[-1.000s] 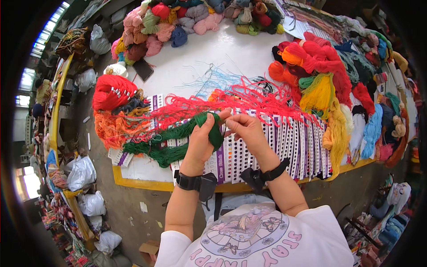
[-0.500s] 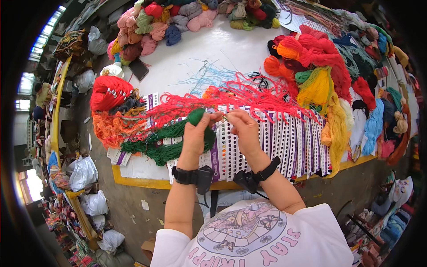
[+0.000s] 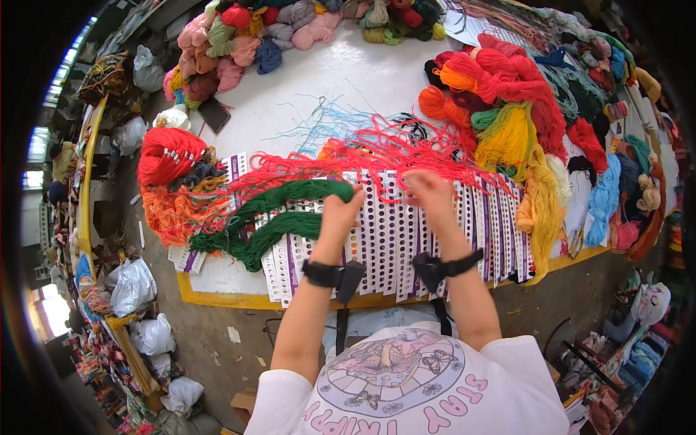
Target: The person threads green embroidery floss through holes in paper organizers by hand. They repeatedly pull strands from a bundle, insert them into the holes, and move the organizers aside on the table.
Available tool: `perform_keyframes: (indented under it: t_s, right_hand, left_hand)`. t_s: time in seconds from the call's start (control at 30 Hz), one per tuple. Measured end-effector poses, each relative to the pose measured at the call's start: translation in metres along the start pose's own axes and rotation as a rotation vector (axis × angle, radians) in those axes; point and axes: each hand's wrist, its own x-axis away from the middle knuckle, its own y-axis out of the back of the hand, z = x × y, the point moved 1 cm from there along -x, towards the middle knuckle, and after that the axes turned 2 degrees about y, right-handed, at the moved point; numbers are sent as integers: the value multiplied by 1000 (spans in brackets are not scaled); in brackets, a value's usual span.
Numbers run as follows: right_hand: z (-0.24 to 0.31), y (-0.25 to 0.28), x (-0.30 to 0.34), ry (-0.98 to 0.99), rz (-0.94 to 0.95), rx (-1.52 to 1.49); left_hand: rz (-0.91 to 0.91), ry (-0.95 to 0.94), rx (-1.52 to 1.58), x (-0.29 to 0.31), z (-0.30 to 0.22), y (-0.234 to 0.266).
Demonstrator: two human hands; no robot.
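L hand [image 3: 339,216] has the near end of the green skein [image 3: 290,192] gripped betw thumb & fingers, closed on it. R hand [image 3: 436,201] is just to the right, raised over the punched cards [image 3: 373,250], fingers bent w/ tips close; it's blurred, so can't tell if a thin strand is pinched there. Skein loc: left of the hands, upper run stretched to L hand, lower run lying across the cards, far end bunched near the orange yarn [image 3: 177,214]. Red strands [image 3: 312,170] lie right behind the skein & close to R fingertips, so snag risk is prob high. For clean handling: keep L grip firm but not crushing, so the loops stay in order; work one strand at a time w/ R, pull slow & in line w/ the skein, stop if it drags. Keep R tips clear of the red, & don't sweep cards out of line.
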Motion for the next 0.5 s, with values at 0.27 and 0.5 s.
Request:
perform_keyframes:
  t_s: [0.27, 0.5]
  right_hand:
    - [-41, -37, -17, 33, 47, 182]
    - [-36, -44, -17, 34, 56, 314]
  left_hand:
    - [-9, 14, -65, -18, 12, 4]
    - [70, 34, -4, -18, 2, 0]
